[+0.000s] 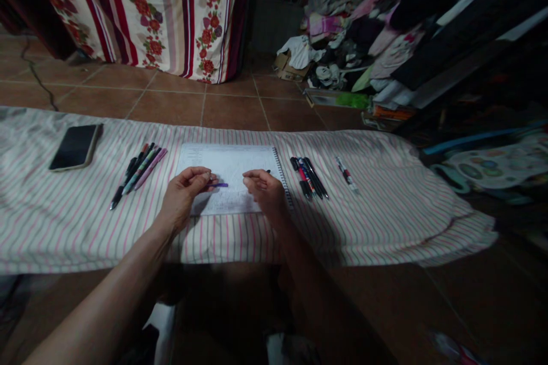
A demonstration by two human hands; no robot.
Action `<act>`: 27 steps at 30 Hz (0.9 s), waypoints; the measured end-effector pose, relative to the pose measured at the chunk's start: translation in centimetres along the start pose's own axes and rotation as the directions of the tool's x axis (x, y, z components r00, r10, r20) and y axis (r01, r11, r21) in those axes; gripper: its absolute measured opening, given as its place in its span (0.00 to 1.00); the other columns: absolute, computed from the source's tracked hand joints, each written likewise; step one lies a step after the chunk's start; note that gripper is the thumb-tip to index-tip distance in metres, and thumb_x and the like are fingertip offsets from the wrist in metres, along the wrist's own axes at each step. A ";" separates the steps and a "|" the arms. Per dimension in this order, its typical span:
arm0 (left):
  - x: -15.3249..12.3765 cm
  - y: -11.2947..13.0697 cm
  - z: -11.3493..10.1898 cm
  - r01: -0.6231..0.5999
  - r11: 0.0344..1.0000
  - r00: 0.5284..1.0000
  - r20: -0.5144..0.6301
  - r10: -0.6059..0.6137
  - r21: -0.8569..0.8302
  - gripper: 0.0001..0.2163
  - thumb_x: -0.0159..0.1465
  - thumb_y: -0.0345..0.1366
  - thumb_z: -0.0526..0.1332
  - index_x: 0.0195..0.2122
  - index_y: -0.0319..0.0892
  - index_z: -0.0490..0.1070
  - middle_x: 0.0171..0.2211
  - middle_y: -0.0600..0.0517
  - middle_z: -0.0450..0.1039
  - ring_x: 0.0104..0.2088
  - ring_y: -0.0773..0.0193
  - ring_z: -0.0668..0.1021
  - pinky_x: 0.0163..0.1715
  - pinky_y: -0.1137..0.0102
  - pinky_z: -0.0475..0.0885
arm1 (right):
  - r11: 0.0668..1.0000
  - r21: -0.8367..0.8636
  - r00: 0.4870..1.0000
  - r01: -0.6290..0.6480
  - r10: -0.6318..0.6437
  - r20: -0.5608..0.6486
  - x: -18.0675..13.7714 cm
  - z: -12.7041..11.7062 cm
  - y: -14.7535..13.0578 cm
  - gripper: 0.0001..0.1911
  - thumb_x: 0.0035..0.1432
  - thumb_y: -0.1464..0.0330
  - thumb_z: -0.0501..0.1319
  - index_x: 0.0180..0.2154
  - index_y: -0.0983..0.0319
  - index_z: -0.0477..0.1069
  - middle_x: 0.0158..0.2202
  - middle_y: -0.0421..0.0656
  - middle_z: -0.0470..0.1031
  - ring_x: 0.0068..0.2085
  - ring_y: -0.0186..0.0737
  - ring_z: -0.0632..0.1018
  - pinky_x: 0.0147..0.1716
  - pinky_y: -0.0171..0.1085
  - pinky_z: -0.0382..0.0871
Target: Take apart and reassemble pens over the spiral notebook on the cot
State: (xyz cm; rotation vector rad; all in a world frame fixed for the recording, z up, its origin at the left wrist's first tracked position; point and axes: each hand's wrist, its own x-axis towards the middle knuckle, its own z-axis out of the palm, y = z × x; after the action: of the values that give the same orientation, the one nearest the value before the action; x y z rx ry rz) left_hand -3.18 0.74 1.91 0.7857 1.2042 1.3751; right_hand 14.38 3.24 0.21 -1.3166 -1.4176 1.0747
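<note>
Over an open spiral notebook (240, 157) with faint writing, both hands work close together. My left hand (188, 182) is closed in a pinch around a slim purple pen (220, 185); its purple end points right, and the rest is hidden by the fingers. Just to the right, my right hand (265, 187) has its thumb and fingers pressed together. A small dark tip (268, 171) shows behind its index finger, too small to tell what it belongs to. A gap separates the two hands.
Several pens (139, 171) and a phone (75, 147) lie left of the notebook. Another group of pens (309, 178) and a single pen (346, 174) lie right. Everything rests on a striped cloth (240, 236). Beyond are a floral curtain (171, 11) and heaped clothes (355, 34).
</note>
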 end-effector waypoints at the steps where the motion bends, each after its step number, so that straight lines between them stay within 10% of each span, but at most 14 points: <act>1: 0.0 0.0 -0.2 -0.019 0.999 1.000 -0.013 0.020 0.047 0.12 0.48 0.36 0.68 0.32 0.37 0.72 0.28 0.51 0.76 0.31 0.64 0.78 0.31 0.72 0.71 | 0.991 -0.109 0.997 0.071 -0.075 -0.029 0.0 0.0 0.2 0.07 0.50 0.66 0.59 0.32 0.61 0.73 0.27 0.40 0.73 0.27 0.34 0.72 0.27 0.33 0.65; 12: -0.5 -0.1 -0.8 -0.073 0.951 0.997 0.054 0.060 0.301 0.09 0.50 0.37 0.66 0.31 0.38 0.74 0.21 0.52 0.75 0.23 0.67 0.75 0.27 0.72 0.68 | 0.708 -0.617 0.936 0.344 -0.311 0.165 -0.3 0.7 2.3 0.08 0.54 0.73 0.59 0.34 0.59 0.77 0.34 0.43 0.72 0.36 0.38 0.73 0.38 0.36 0.67; 27: -0.8 0.0 -0.7 0.162 0.984 0.986 0.054 -0.158 -0.073 0.10 0.49 0.30 0.69 0.32 0.35 0.74 0.21 0.50 0.75 0.20 0.72 0.73 0.21 0.79 0.67 | 0.623 -0.685 0.923 0.379 -0.305 0.233 -0.6 1.0 2.0 0.07 0.58 0.73 0.56 0.32 0.61 0.73 0.34 0.44 0.70 0.38 0.40 0.71 0.38 0.37 0.63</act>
State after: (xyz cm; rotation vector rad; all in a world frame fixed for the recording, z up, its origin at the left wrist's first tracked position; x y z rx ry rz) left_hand -3.67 -0.19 1.82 0.6501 1.1441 1.2565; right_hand 13.88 2.78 -1.94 -1.4261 -2.1968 0.2907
